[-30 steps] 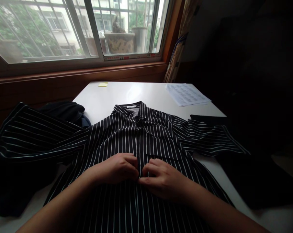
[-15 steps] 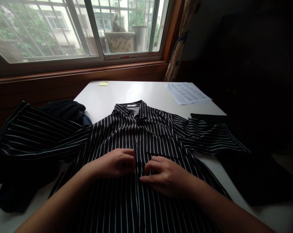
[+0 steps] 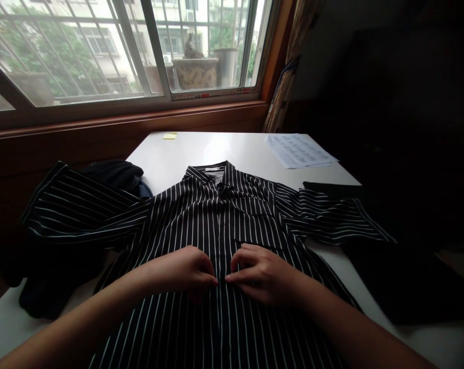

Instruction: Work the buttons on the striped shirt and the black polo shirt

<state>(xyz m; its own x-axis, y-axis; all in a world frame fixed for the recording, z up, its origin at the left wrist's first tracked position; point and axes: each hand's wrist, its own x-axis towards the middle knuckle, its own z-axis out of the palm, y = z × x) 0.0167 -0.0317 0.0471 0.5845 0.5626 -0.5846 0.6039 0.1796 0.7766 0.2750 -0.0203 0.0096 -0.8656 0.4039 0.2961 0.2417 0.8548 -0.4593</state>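
Note:
A black shirt with white stripes (image 3: pixel 185 220) lies spread front side up, its collar toward the window and its sleeves out to both sides. On the left of its front placket, my left hand (image 3: pixel 195 271) is closed, thumb and fingers pinched at the fabric edge. Facing it from the right, my right hand (image 3: pixel 255 269) has curled fingers, with thumb and index at the placket just below the chest pocket. The two sets of fingertips are a small gap apart. Any button between them is too dark to make out.
The shirt rests on a white table (image 3: pixel 185 148). Printed papers (image 3: pixel 299 150) lie at the back right and a yellow sticky note (image 3: pixel 169 136) at the back left. Dark clothing (image 3: pixel 116 171) is bunched under the left sleeve; dark cloth (image 3: pixel 404 282) lies at right. A window (image 3: pixel 112 51) stands behind.
My left hand has come down along the placket and its fingers have drawn together into a pinch. My right hand has barely moved. The view has shifted slightly.

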